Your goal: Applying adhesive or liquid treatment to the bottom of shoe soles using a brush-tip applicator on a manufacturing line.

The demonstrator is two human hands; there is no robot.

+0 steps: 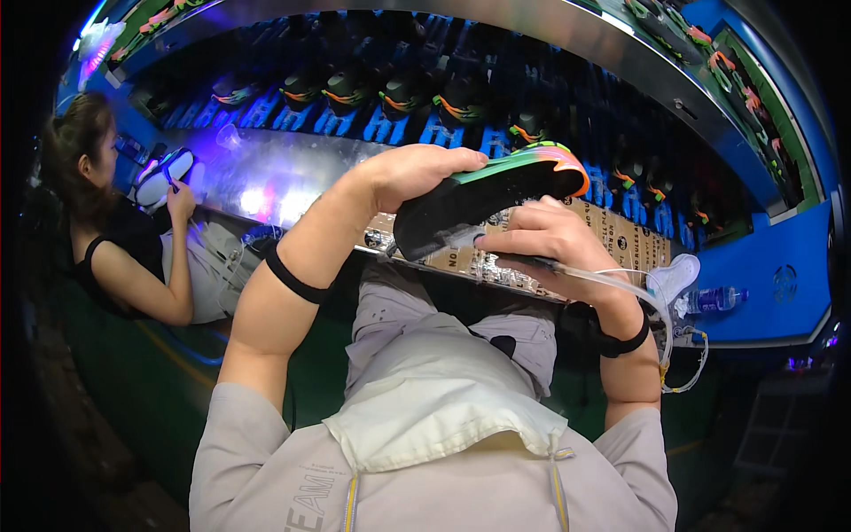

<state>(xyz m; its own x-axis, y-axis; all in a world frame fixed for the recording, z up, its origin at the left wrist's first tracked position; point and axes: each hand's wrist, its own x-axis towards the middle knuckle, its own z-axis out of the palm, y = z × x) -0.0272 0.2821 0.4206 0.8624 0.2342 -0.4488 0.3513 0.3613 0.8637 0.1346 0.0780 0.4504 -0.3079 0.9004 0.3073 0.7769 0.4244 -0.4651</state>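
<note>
Black-bottomed shoe [496, 202] held underside toward the person, tool at one end

At ten o'clock, a co-worker [115, 244] holds a pale-soled shoe [175, 171]. Around twelve, dark shoes [397, 99] line up on blue holders [330, 122] beyond a metal bench [297, 164]. Nearer, also at twelve, the left hand [422, 173] clasps the black-bottomed shoe by its green side; that shoe sits between one and two o'clock, above cardboard [618, 241].

Work on its underside seems under way: a slim tool [527, 260] appears to touch it towards its eight-o'clock end. Most of the underside looks evenly black, so how much is done or left I cannot fairly tell; any thin film would hardly show in this light. Between two and three, the right hand [558, 241] curls round the tool, whose clear tube [634, 288] trails towards four. At three are a white shoe [674, 277] and a bottle [714, 300].
</note>
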